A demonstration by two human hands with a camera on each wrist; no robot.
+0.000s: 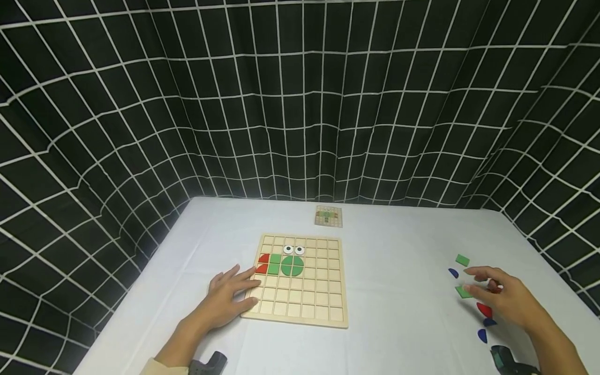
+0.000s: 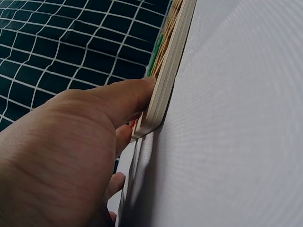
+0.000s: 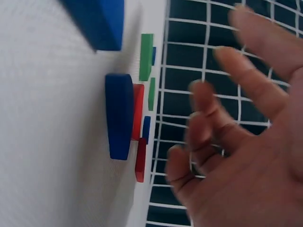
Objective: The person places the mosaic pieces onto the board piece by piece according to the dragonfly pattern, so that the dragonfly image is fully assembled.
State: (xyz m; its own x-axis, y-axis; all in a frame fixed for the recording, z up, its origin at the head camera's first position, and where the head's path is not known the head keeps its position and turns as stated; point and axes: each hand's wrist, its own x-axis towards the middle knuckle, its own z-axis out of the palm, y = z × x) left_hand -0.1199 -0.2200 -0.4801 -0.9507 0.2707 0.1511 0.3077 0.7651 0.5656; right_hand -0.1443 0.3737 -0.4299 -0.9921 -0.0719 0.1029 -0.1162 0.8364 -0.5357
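Observation:
A wooden grid board lies on the white table. My left hand rests on its left edge, thumb and fingertips touching the frame and nearby squares. Two red quarter pieces, green squares, a green circle made of quarter pieces and two eye pieces sit in the grid. At the right, my right hand hovers above loose pieces with fingers apart and nothing held. Nearest its fingertips is a green piece; a blue piece and red piece show in the right wrist view.
Behind the board lies a small picture card showing a similar pattern. Another green piece and a blue half-round piece lie beyond the right hand, with more blue pieces nearer. A black grid curtain surrounds the table.

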